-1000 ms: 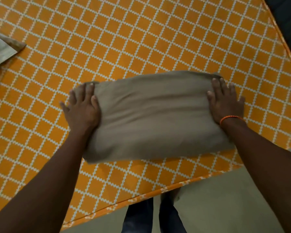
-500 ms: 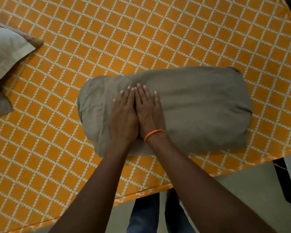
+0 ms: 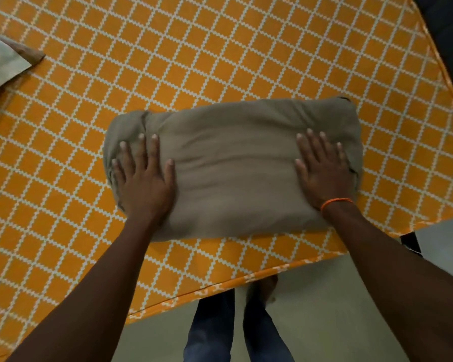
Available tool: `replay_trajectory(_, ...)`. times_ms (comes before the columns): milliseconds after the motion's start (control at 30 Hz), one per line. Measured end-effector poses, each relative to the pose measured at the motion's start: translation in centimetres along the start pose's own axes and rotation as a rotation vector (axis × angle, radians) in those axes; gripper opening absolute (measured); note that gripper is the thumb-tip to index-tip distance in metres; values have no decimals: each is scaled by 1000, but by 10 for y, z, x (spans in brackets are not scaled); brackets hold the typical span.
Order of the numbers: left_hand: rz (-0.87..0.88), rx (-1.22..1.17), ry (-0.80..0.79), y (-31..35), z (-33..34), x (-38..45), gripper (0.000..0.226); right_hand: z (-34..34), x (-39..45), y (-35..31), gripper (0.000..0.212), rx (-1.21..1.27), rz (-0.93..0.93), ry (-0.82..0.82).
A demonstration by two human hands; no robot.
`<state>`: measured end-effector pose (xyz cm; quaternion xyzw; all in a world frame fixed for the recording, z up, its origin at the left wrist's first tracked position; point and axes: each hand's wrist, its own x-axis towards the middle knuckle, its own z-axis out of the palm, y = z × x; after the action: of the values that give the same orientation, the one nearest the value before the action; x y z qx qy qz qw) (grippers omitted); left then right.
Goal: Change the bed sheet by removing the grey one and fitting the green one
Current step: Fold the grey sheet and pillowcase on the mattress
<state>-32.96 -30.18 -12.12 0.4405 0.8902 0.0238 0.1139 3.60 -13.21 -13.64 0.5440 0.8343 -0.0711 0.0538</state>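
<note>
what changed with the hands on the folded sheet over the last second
Half a second ago both hands lay side by side on the middle of the folded grey sheet. Now the left hand has slid out to its left end and the right hand to its right end, palms flat, smoothing. The sheet stays folded on the orange patterned mattress; nothing gripped.

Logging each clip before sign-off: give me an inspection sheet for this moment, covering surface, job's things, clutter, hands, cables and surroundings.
Surface: mattress with orange lattice cover.
Job's things: folded grey sheet lying near the bed's front edge; no green sheet seen.
Clutter: pillow at far left.
Hands: left hand and right hand flat on the sheet's two ends, fingers straight.
Cables: nothing seen.
Surroundings: pale floor; person's legs below the bed edge.
</note>
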Motion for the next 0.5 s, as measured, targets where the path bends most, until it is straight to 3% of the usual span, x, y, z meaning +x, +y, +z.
replay_trajectory(167,-78,-159,-92,-17,-2,4,63,-1,-8,30,62,198,425,-48)
replay_trajectory(267,-21,-218,-105,-25,-4,12,63,0,-1,27,65,321,572,-39)
replay_trajectory(333,-13,-199,-56,-27,-6,14,62,-3,0,13,65,276,642,34)
replay_trajectory(433,-77,-31,79,-7,-14,4,61,-11,-14,-35,67,130,520,139)
replay_trajectory(500,-3,38,131,18,-18,-6,66,-15,-30,-86,67,109,366,146)
